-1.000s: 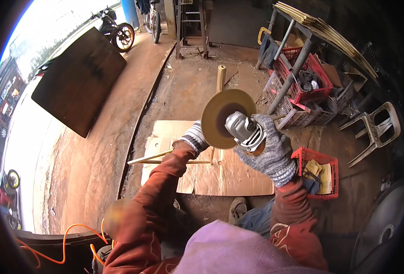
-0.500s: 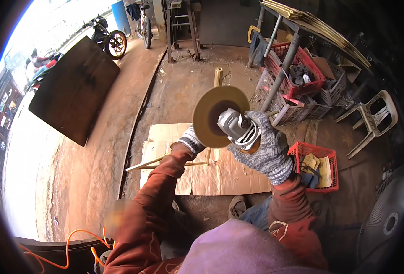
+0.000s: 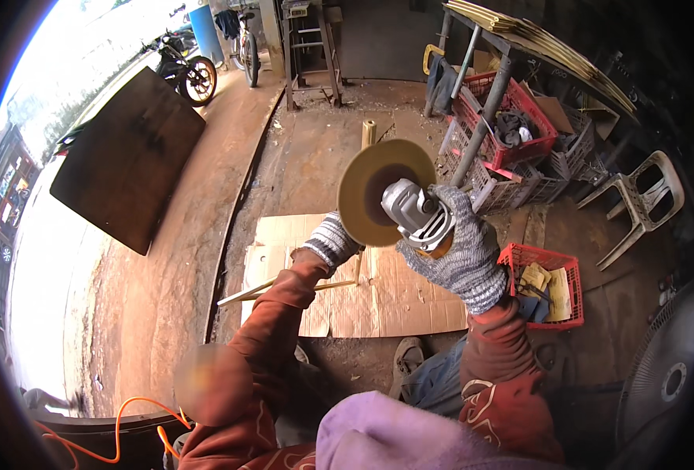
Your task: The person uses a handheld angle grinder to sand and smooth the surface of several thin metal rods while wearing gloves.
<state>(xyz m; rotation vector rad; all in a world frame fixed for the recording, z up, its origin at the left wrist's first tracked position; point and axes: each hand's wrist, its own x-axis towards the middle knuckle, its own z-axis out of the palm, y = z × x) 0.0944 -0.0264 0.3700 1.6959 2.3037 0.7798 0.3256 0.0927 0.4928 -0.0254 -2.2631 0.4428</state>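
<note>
My right hand (image 3: 460, 262), in a grey-and-white knitted glove, is closed round the body of a silver-headed angle grinder (image 3: 411, 210). A wide golden-brown disc (image 3: 356, 176) on the grinder faces up and hides what lies behind it. My left hand (image 3: 331, 239), gloved alike, is at the disc's lower left edge, its fingers mostly covered. It appears closed on a gold-coloured metal tube (image 3: 369, 135), whose end sticks up beyond the disc. Further gold-coloured strips (image 3: 246, 293) extend under my left forearm, above a flattened cardboard sheet (image 3: 409, 301).
A red crate (image 3: 578, 301) with papers stands by my right arm, with a fan (image 3: 664, 376) nearer. Behind are a plastic chair (image 3: 641, 207), stacked crates (image 3: 547, 145) and a rack (image 3: 497, 90) with gold-coloured lengths. A dark board (image 3: 131, 160) leans at left; an orange cord (image 3: 119, 423) lies lower left.
The grinder and my right hand have shifted slightly right; the disc has also risen a little in the picture. The tube's far end has moved slightly left. Both hands keep their positions on things.
</note>
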